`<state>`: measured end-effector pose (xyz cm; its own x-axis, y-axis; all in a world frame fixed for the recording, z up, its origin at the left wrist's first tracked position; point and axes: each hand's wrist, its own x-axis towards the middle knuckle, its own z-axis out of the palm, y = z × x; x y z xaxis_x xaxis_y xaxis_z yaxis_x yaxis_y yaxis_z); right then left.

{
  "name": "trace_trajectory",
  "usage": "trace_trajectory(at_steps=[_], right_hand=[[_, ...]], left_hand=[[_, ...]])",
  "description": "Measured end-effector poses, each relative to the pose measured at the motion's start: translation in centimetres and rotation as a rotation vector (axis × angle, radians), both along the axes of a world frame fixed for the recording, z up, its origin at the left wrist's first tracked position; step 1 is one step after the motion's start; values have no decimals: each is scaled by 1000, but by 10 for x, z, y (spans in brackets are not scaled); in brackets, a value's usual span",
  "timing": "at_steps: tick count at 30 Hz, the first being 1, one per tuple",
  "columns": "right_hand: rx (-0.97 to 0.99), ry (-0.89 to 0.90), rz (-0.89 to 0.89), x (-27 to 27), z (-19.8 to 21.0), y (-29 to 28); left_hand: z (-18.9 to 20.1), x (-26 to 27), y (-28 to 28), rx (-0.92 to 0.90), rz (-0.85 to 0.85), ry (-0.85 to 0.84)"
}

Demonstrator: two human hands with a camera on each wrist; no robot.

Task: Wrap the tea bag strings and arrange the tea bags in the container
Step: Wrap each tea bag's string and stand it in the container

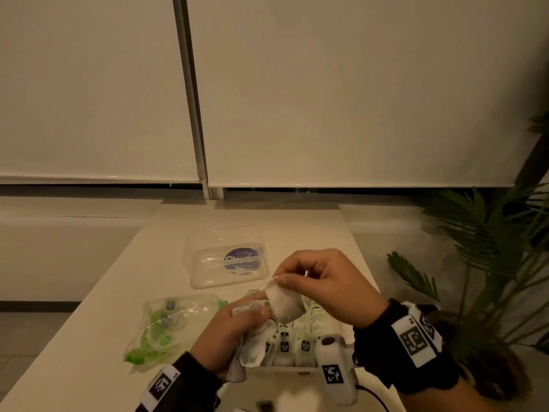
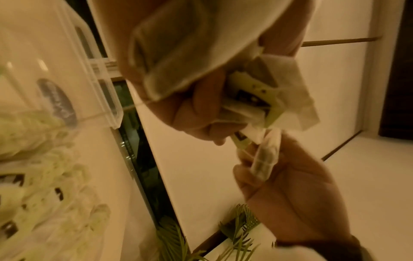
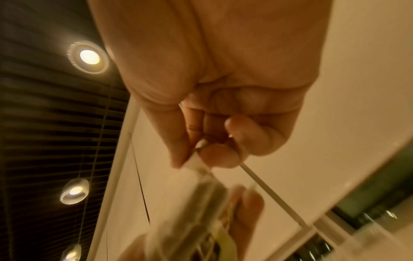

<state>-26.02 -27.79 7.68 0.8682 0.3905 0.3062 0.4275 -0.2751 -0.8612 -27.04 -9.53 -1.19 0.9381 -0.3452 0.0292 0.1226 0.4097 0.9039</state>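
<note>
My left hand (image 1: 252, 315) grips a bunch of several white tea bags (image 1: 252, 349) with green tags just above the near left end of the clear container (image 1: 282, 370). The same bunch (image 2: 257, 95) shows crumpled in its curled fingers (image 2: 196, 114). My right hand (image 1: 280, 279) pinches the top corner of a single tea bag (image 1: 285, 304), which hangs tilted between both hands. That pinch (image 3: 196, 159) shows close up, with the bag (image 3: 192, 211) blurred below it. A row of wrapped tea bags (image 1: 300, 344) stands in the container.
The container's clear lid (image 1: 225, 260) with a blue label lies further back on the white table (image 1: 98, 322). A clear plastic pouch (image 1: 172, 325) with green print lies at the left. A palm plant (image 1: 490, 263) stands beyond the table's right edge.
</note>
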Motion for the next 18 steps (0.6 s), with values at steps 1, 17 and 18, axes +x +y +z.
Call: trace_trajectory(at_steps=[1,17,18], right_hand=[[4,45,9,0,-5,1],[17,460,-70,-1,-42,9],[41,482,-68,-1,-42,9]], left_hand=[[3,1,3,7,-10,-18],[28,-19,30,618,-42,-460],[27,-18,31,661,-52,-496]])
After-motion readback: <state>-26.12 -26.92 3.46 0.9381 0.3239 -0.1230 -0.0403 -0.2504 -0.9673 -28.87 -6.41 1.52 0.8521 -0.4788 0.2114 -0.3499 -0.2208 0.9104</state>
